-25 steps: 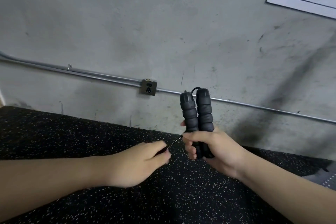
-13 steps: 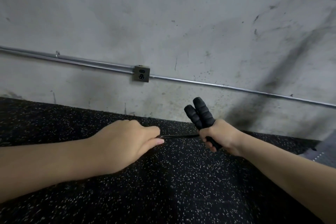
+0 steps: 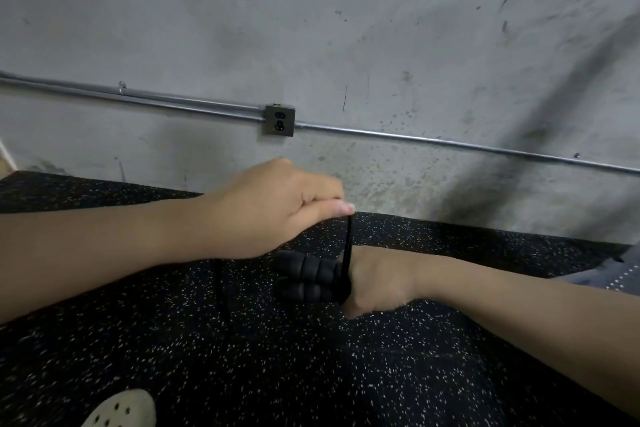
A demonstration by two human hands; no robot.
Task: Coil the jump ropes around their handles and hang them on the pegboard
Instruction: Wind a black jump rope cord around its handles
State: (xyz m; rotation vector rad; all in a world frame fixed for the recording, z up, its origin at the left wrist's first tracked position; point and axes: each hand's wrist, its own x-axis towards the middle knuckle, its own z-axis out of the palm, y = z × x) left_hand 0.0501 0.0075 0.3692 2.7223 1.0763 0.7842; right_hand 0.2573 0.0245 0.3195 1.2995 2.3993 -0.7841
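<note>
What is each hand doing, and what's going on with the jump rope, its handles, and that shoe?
Left hand: pinches the rope.
Right hand: grips both handles.
Handles: side by side, lying sideways.
Rope: taut, crossing the handles.
Shoe: on the floor.

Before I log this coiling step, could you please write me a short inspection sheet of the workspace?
Surface: black speckled rubber floor meeting a grey concrete wall.
Job's things: two black foam handles lying side by side, pointing left; thin black rope running taut from them up to the left hand. No pegboard in view.
Clutter: toe of a pale perforated shoe at the bottom edge.
Hands: left hand pinches the rope above the handles; right hand grips the handles' right end.
Cables: metal conduit along the wall.
Surroundings: wall socket box on the conduit.
</note>
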